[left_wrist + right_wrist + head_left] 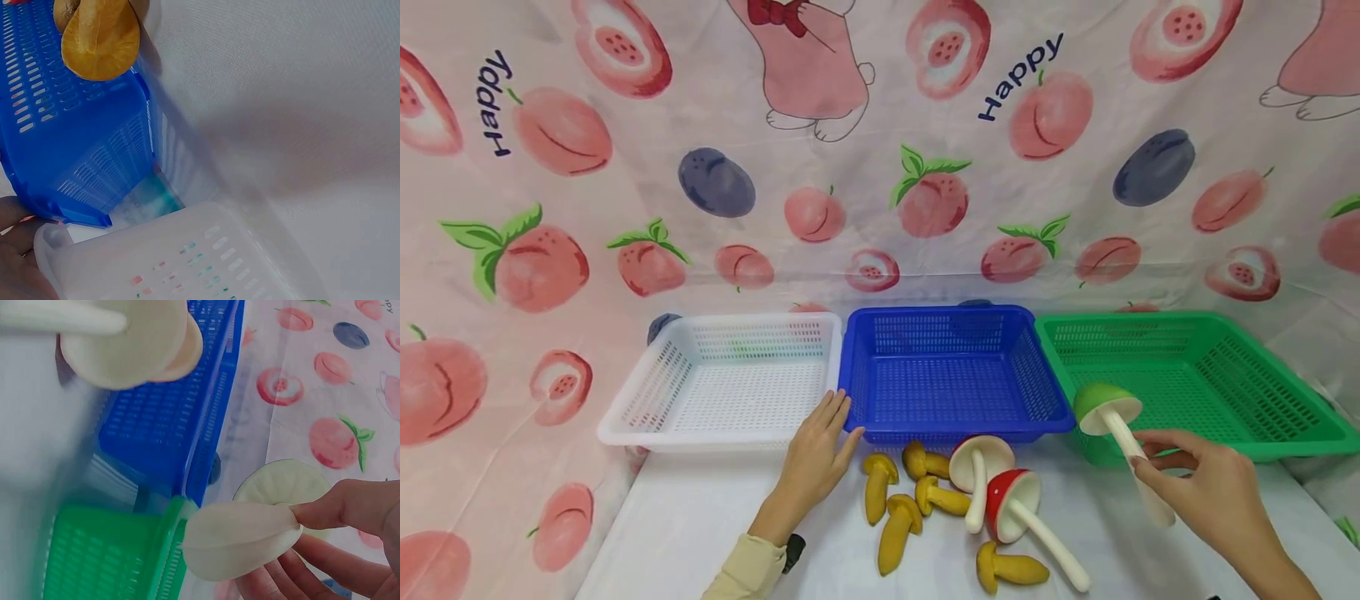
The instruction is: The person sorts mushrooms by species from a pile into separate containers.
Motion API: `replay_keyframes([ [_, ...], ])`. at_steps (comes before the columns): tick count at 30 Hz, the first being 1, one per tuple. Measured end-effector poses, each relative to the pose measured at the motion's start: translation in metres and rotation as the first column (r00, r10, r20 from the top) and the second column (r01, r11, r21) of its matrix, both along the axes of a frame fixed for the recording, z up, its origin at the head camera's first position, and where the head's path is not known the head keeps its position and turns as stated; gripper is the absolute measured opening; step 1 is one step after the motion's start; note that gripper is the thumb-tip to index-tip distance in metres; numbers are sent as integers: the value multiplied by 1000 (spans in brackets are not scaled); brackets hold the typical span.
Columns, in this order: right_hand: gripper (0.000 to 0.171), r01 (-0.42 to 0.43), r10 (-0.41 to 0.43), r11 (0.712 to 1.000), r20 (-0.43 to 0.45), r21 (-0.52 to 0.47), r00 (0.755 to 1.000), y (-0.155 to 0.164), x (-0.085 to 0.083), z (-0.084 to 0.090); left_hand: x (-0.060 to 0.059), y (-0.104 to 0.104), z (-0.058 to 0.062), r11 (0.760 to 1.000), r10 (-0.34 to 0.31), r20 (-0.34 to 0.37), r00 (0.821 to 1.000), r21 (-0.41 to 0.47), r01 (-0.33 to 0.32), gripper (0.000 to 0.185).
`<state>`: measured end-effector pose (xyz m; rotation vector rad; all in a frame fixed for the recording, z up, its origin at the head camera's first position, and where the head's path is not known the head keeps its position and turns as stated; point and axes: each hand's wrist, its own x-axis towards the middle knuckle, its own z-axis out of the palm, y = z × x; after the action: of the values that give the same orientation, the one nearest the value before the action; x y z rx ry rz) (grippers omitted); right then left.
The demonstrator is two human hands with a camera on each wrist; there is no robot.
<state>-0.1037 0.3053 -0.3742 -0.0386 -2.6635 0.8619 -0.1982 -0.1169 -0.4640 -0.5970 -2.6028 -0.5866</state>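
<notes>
My right hand (1213,483) pinches the white stem of a toy mushroom with a green cap (1105,400) between thumb and fingers. Its cap overlaps the front left corner of the green basket (1240,454), and in the right wrist view the thick stem end (244,540) points toward the camera. With fingers extended, my left hand (816,458) rests at the neighbouring front corners of the white basket (722,437) and the blue basket (955,433). Two red-capped mushrooms (1011,504) lie on the table in front of the blue basket, one leaning against the other.
Several small yellow-brown mushrooms (898,533) lie scattered between my hands, one (1011,568) nearest the front. The three baskets stand in a row along the back of the white table (700,517). Behind them hangs a peach-printed cloth (850,167).
</notes>
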Motion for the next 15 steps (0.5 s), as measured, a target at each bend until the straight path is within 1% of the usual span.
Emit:
replay_keyframes([
  [9, 30, -20, 24, 998, -67, 53, 997, 17, -19, 7, 1, 0, 0, 1000, 4, 14, 1000, -3, -4, 52],
  [15, 29, -22, 26, 998, -64, 65, 998, 24, -31, 10, 1, 0, -2, 1000, 5, 9, 1000, -6, -5, 52],
])
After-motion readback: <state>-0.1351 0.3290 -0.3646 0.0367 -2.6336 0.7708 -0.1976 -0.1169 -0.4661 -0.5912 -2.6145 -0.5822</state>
